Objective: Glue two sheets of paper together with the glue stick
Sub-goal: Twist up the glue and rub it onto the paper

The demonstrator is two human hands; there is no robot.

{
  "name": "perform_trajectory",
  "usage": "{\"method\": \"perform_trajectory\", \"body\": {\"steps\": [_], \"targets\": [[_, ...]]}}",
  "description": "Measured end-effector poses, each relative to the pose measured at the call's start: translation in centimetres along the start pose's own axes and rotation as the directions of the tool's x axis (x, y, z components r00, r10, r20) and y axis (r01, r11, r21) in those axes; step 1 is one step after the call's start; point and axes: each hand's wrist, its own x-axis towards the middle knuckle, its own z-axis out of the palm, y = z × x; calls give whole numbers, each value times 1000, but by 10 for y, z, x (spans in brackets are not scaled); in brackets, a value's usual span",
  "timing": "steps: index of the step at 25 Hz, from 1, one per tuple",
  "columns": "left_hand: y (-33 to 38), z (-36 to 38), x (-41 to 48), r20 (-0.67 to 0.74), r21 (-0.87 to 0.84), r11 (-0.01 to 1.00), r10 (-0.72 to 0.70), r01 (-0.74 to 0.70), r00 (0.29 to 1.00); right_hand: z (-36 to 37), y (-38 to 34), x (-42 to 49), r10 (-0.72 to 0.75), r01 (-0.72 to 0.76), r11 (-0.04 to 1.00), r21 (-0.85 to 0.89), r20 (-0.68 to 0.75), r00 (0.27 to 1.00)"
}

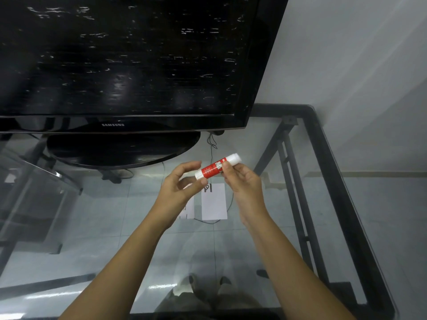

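A red and white glue stick (213, 168) is held above the glass table, tilted, its white cap pointing up and to the right. My right hand (240, 181) grips its middle. My left hand (179, 184) pinches its lower white end between thumb and fingers. Below the hands two small white sheets of paper lie side by side on the glass: the right sheet (213, 203) shows a handwritten number at its top edge, while the left sheet (188, 210) is mostly hidden behind my left hand.
A black television (120, 58) on an oval base (120, 150) stands at the back of the glass table (265, 239). The table's black metal frame (335, 181) runs along the right side. A thin cable (211, 146) hangs behind. A white wall is at right.
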Motion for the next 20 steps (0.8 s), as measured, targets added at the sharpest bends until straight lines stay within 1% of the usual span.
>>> {"method": "perform_trajectory", "body": {"steps": [2,3,4,5,6,7,8,9,10,11,12,15,17,18,19,20], "targets": [[-3,2,0,20,42,999,-5,4,1000,0,4,3,-2,2,1000,1,50,999],[-6,2,1,-1,29,999,-14,14,1000,0,9,6,-4,6,1000,-22,81,997],[-9,2,2,-35,8,999,-32,33,999,-2,15,9,-7,16,996,-88,110,994],[-12,0,3,-66,-7,998,-63,62,996,-6,23,14,-9,37,977,-211,131,991],[-18,-2,4,-93,-2,995,-101,101,991,-12,35,18,-9,67,921,-383,150,989],[-24,-5,4,-113,21,990,-139,143,984,-20,47,21,-3,110,821,-560,188,982],[-31,-9,3,-124,49,982,-174,181,977,-28,61,22,25,162,691,-704,247,969],[-37,-11,2,-126,70,974,-204,214,971,-34,75,22,72,215,555,-803,304,950],[-43,-14,0,-129,91,966,-230,243,964,-40,88,21,117,266,437,-859,348,930],[-48,-16,-1,-135,108,958,-252,267,958,-45,99,21,148,309,347,-885,377,914],[-53,-18,-3,-141,120,951,-266,283,954,-48,107,21,163,341,286,-895,396,903],[-61,-20,-4,-142,126,938,-304,322,942,-55,121,23,181,387,193,-902,420,889],[-65,-18,-4,-114,136,934,-316,329,942,-56,126,24,204,387,163,-908,415,887],[-65,-17,-3,-101,153,932,-316,329,943,-56,128,23,209,378,166,-911,408,889],[-65,-15,-2,-88,204,928,-300,312,950,-56,130,23,208,367,180,-913,400,892],[-65,-13,-1,-67,310,913,-256,264,964,-55,130,23,204,357,200,-913,395,896]]}}
